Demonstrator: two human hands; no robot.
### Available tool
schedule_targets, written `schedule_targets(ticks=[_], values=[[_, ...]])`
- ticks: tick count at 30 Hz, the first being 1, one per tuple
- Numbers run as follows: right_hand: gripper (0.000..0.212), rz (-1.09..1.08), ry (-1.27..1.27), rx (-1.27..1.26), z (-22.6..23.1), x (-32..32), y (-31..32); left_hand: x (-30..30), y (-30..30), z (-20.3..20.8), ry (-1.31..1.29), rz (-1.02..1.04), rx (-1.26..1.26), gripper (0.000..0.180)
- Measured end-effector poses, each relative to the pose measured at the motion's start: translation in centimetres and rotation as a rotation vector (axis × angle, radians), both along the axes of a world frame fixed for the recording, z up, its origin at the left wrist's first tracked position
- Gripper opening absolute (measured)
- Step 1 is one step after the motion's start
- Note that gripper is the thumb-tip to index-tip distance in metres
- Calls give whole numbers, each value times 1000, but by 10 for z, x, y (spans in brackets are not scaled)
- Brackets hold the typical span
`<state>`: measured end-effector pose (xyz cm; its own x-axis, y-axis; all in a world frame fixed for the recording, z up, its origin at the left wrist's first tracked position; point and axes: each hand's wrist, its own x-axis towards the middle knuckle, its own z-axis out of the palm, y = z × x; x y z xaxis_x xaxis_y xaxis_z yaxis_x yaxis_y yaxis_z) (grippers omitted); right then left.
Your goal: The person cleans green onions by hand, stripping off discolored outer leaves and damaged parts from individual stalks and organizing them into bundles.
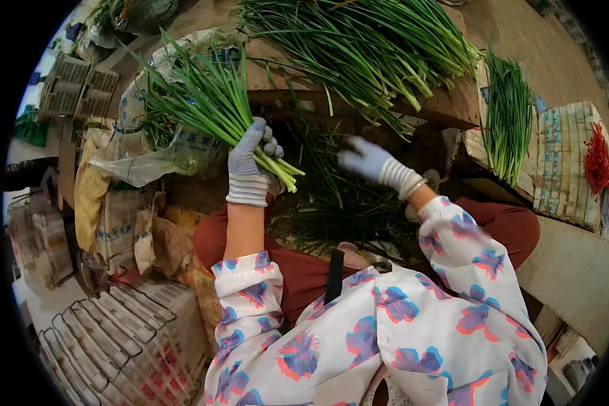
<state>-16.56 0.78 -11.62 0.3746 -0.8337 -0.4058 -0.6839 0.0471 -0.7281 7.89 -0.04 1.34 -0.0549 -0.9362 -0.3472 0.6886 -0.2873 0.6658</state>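
My left hand (250, 159), in a pale blue and white striped knit glove, is closed round the lower stems of a bunch of garlic chives (213, 105). The leaves fan out to the upper left, and the pale stem ends point to the lower right. Apart from the bunch, my right hand (369, 161), gloved alike, hovers over loose green leaves (348, 216) in front of my lap. Motion smears its fingers, so whether they hold anything is hidden. Beyond both hands, a large heap of garlic chives (365, 54) lies on a brown low table (443, 108), its stem ends hanging over the near edge.
Another neat bunch of chives (507, 118) lies at the right, beside a board (548, 169) carrying red ties (597, 159). A clear plastic bag (162, 155) with greens sits at the left. Wire-handled white containers (125, 338) stand lower left, and plastic crates (81, 84) farther back.
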Motion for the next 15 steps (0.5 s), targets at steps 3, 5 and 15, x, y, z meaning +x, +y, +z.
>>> schedule_targets(ticks=[3,5,15], values=[[61,-600,-699,295,41,50,-28,0,3,3,-8,16,40,11],[47,-587,-643,23,30,61,-67,-9,-4,-2,-67,-25,31,13],[21,11,30,-436,131,49,45,-26,27,-26,-35,-45,294,21]])
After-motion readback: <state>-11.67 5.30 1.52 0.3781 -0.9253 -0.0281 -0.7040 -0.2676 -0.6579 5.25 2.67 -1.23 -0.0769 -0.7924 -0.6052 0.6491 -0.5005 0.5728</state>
